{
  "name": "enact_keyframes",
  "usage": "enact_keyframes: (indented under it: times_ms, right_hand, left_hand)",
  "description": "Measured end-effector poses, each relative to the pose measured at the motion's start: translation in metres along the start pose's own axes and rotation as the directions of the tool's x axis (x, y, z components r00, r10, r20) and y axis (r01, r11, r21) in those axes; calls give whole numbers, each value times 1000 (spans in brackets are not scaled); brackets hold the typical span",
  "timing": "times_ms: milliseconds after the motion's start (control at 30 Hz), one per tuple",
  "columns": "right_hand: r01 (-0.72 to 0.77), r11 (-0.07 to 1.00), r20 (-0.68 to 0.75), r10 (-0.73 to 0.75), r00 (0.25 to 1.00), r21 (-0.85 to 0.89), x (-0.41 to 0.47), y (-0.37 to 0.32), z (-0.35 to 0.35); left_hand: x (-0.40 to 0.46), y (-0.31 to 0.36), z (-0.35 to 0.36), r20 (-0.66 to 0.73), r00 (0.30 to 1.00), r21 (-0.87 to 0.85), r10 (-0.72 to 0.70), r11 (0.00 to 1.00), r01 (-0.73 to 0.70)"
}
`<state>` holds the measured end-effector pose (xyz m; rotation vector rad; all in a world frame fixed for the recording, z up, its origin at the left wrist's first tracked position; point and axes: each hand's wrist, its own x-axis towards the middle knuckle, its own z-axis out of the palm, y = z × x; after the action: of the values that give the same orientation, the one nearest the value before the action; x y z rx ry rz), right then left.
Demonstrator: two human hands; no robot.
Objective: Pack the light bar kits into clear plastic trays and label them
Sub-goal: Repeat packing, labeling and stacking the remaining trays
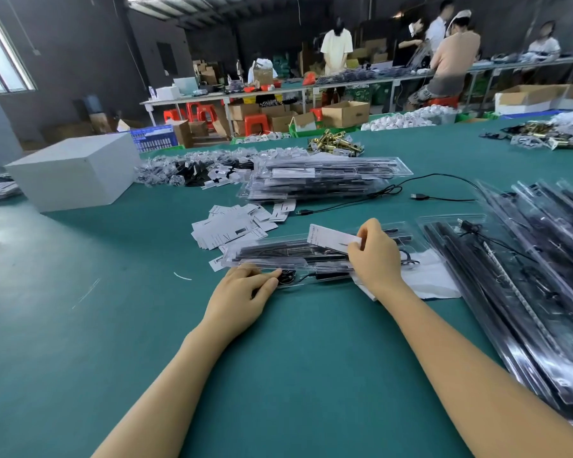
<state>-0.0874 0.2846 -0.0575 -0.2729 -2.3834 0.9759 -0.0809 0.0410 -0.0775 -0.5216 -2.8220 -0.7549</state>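
Green felt covers the counter [80,325], where a clear plastic tray [291,259] with black light bars lies in front of the person. The right hand [374,256] pinches a white label card [333,242] above the tray; the left hand [242,292] rests on the tray's near edge with fingers loosely bent. Loose label cards [232,231] lie just behind, a stack of packed trays [321,180] beyond them, and more trays [540,259] crowd the right. A white box [76,170] sits far left. Workers stand at long benches in the dim workshop behind.
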Motion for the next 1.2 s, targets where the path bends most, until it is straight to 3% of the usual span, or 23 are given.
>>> enact_keyframes:
  times_ms: [100,200,267,367,467,533,800,1067,1200]
  right_hand:
    - [17,994,21,-19,1000,107,0,-1,-7]
    - [-143,960,115,118,986,240,10,-5,-15]
    - [-202,964,197,167,966,171,15,-4,-22]
    - [-29,978,287,89,954,-206,15,-1,-28]
    - [238,870,323,-98,941,-432,11,-5,-26]
    - [353,819,423,-152,893,-452,11,-13,-25]
    - [444,772,759,75,647,-455,13,-32,-43]
    - [442,817,676,-89,732,-371,12,-39,-45]
    - [396,856,653,-94,751,-332,18,-40,-52]
  left_hand:
    - [0,1,-1,0,1000,-11,-16,1000,16]
    - [-2,2,-1,-12,1000,8,-20,1000,21]
    - [-2,2,-1,-18,1000,16,-17,1000,17]
    - [-2,2,-1,-25,1000,19,-11,1000,12]
    - [-3,3,-2,-29,1000,31,-7,999,8]
    - [-3,3,-2,-37,999,28,-18,999,19]
    - [-3,6,0,-67,996,-62,-66,996,61]
    - [2,10,1,-139,983,-151,-117,984,96]
    - [1,12,-1,-145,978,-52,-152,988,146]
